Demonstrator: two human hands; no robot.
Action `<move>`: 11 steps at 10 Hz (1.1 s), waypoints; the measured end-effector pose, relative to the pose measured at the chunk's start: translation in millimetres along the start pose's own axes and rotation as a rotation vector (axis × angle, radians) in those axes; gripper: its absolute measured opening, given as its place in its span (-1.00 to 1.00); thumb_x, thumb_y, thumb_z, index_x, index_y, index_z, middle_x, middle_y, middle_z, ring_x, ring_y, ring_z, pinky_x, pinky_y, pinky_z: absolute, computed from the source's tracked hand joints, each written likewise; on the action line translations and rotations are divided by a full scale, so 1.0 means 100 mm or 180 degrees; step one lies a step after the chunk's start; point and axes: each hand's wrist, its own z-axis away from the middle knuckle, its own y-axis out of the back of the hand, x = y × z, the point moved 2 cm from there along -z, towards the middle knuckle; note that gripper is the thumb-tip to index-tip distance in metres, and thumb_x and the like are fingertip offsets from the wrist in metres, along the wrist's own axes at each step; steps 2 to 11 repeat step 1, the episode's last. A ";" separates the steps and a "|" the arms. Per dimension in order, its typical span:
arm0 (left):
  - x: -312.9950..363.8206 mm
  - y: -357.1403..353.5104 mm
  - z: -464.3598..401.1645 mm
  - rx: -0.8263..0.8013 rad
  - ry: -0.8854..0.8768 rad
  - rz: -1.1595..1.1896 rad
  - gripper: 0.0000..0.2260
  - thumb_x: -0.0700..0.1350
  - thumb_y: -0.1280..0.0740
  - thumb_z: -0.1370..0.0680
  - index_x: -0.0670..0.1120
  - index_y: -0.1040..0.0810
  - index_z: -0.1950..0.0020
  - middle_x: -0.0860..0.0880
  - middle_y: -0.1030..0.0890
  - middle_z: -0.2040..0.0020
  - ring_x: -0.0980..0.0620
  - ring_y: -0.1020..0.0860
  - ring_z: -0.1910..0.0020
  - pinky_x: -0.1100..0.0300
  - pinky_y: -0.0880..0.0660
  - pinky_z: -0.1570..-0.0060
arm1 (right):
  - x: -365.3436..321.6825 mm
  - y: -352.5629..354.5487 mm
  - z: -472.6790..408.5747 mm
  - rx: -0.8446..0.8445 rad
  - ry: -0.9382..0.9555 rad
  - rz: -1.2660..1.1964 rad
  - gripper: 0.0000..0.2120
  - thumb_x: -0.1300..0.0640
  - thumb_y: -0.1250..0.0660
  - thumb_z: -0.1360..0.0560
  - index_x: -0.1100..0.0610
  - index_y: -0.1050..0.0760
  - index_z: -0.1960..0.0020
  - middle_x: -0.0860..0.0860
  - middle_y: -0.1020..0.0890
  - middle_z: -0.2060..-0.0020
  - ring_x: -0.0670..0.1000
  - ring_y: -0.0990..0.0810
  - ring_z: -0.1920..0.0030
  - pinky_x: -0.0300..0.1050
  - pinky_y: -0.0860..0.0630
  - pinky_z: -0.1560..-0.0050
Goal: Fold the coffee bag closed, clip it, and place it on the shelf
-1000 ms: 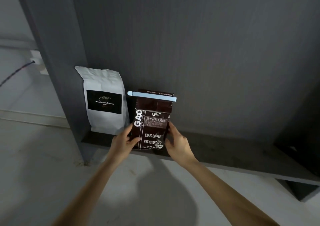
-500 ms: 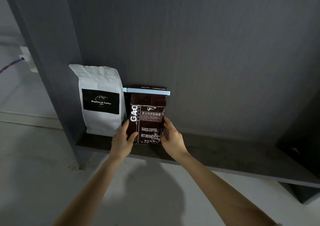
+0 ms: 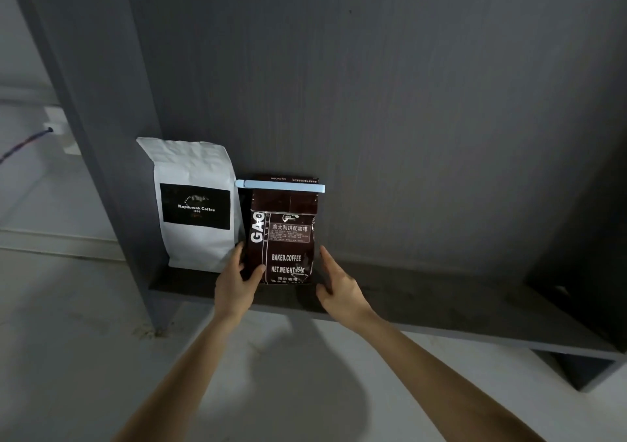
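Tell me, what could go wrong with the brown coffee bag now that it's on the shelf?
It might tip over. The brown coffee bag stands upright near the front edge of the shelf, and the right hand is already off it, so only the left hand steadies it. It could also bump the white coffee bag standing close beside it. The blue clip sticks out past the bag's sides, so a hand could snag it.

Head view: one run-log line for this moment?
phase: placing | dark brown foil coffee bag: upright on grey shelf, pale blue clip on | left hand: touching bag | right hand: open, off bag
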 end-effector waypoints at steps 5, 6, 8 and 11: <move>0.03 -0.06 0.19 0.0353 -0.0151 0.0063 -0.51 -0.22 -0.30 -0.48 -0.22 -0.23 -0.36 -0.26 -0.39 -0.35 -0.19 -0.36 -0.32 -0.11 -0.32 -0.32 | 0.07 0.12 0.16 0.0168 -0.0042 0.0268 -0.34 0.28 -0.18 -0.48 0.03 0.07 -0.44 0.06 -0.21 -0.45 0.06 -0.27 -0.40 -0.16 -0.25 -0.36; 0.03 -0.06 0.19 0.0353 -0.0151 0.0063 -0.51 -0.22 -0.30 -0.48 -0.22 -0.23 -0.36 -0.26 -0.39 -0.35 -0.19 -0.36 -0.32 -0.11 -0.32 -0.32 | 0.07 0.12 0.16 0.0168 -0.0042 0.0268 -0.34 0.28 -0.18 -0.48 0.03 0.07 -0.44 0.06 -0.21 -0.45 0.06 -0.27 -0.40 -0.16 -0.25 -0.36; 0.03 -0.06 0.19 0.0353 -0.0151 0.0063 -0.51 -0.22 -0.30 -0.48 -0.22 -0.23 -0.36 -0.26 -0.39 -0.35 -0.19 -0.36 -0.32 -0.11 -0.32 -0.32 | 0.07 0.12 0.16 0.0168 -0.0042 0.0268 -0.34 0.28 -0.18 -0.48 0.03 0.07 -0.44 0.06 -0.21 -0.45 0.06 -0.27 -0.40 -0.16 -0.25 -0.36; 0.03 -0.06 0.19 0.0353 -0.0151 0.0063 -0.51 -0.22 -0.30 -0.48 -0.22 -0.23 -0.36 -0.26 -0.39 -0.35 -0.19 -0.36 -0.32 -0.11 -0.32 -0.32 | 0.07 0.12 0.16 0.0168 -0.0042 0.0268 -0.34 0.28 -0.18 -0.48 0.03 0.07 -0.44 0.06 -0.21 -0.45 0.06 -0.27 -0.40 -0.16 -0.25 -0.36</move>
